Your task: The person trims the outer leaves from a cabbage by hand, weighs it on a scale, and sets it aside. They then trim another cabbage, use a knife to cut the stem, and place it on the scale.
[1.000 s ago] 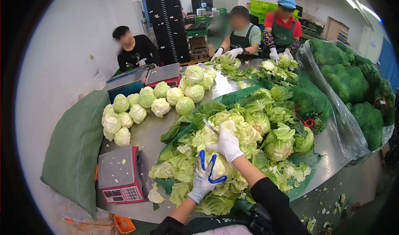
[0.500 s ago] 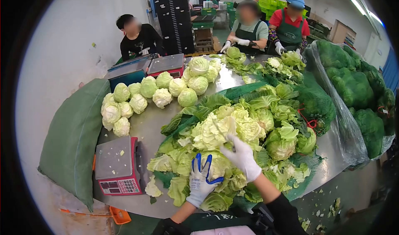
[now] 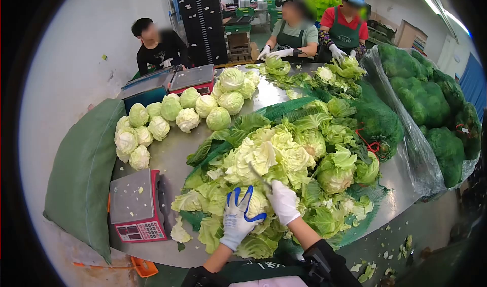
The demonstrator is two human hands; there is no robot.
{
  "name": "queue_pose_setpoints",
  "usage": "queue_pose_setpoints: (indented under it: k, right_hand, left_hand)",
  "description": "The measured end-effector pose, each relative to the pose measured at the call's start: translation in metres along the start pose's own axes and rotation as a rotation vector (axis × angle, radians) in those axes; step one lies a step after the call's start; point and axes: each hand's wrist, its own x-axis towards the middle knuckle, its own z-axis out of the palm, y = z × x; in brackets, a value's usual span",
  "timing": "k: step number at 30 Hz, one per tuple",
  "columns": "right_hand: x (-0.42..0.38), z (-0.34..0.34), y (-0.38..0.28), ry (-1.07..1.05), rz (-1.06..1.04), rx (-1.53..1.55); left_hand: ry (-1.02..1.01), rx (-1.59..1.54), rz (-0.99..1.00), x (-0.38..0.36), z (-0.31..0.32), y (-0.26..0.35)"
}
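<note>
**Metal table [image 3: 167,157] heaped with loose leaves [image 3: 253,157]**

The table spans the floor, and a spread of leaves and leafy heads covers its near side, part of it on green netting [image 3: 291,107]. A bulging green sack [image 3: 83,175] leans at the left edge; at the right, clear plastic [image 3: 421,170] wraps full green net bags [image 3: 423,102]. Across the far side are a person in black [image 3: 161,48], a co-worker in a pale green shirt [image 3: 291,36] and another in a blue cap [image 3: 347,30], the last two with white-gloved hands among more leaves. A red-sided scale [image 3: 136,195] sits at the near left, leaf scraps on its plate. Beyond it, pale round heads [image 3: 187,119] form a curving row that reaches another scale [image 3: 193,78].

In the foreground, a pale cabbage [image 3: 257,203] lies at the near edge of the heap, directly before the wearer and between the wearer's two hands. The left hand [image 3: 239,220], in a white glove with blue-coated fingers, lies against it, thumb and fingers spread wide. The right hand [image 3: 283,201], in a plain white glove, is closed around a knife [image 3: 257,173], whose narrow blade angles up and leftward over the leaves. Whether the blade touches them cannot be told.
</note>
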Motion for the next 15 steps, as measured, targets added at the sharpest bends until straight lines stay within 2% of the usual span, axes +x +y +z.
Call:
queue_pose_setpoints:
  k: [2, 5, 7, 8, 9, 11, 13, 15]
  right_hand:
    - [0.008, 0.0, 0.006, 0.067, 0.076, -0.024]
    - [0.007, 0.004, 0.011, 0.073, 0.071, -0.027]
    - [0.005, 0.001, 0.009, 0.085, 0.041, -0.005]
    - [0.005, 0.002, 0.008, 0.085, 0.039, -0.025]
    - [0.004, 0.003, 0.006, 0.085, 0.038, -0.043]
    - [0.0, 0.01, 0.007, 0.093, 0.019, -0.068]
    - [-0.002, 0.01, 0.005, 0.114, 0.019, -0.075]
    - [-0.004, 0.012, 0.007, 0.127, 0.006, -0.085]
  left_hand:
    - [0.022, -0.041, 0.032, -0.003, -0.005, -0.008]
    - [0.047, -0.151, 0.068, -0.017, -0.004, -0.044]
    - [0.045, -0.621, -0.011, -0.022, -0.006, -0.069]
    - [-0.02, -0.904, -0.113, -0.026, -0.014, -0.074]
    - [-0.012, -0.897, -0.118, -0.027, -0.023, -0.074]
    - [-0.121, -1.221, -0.321, -0.029, -0.038, -0.078]
    - [-0.146, -1.207, -0.334, -0.035, -0.03, -0.089]
    - [-0.029, -0.334, -0.073, -0.035, -0.019, -0.074]
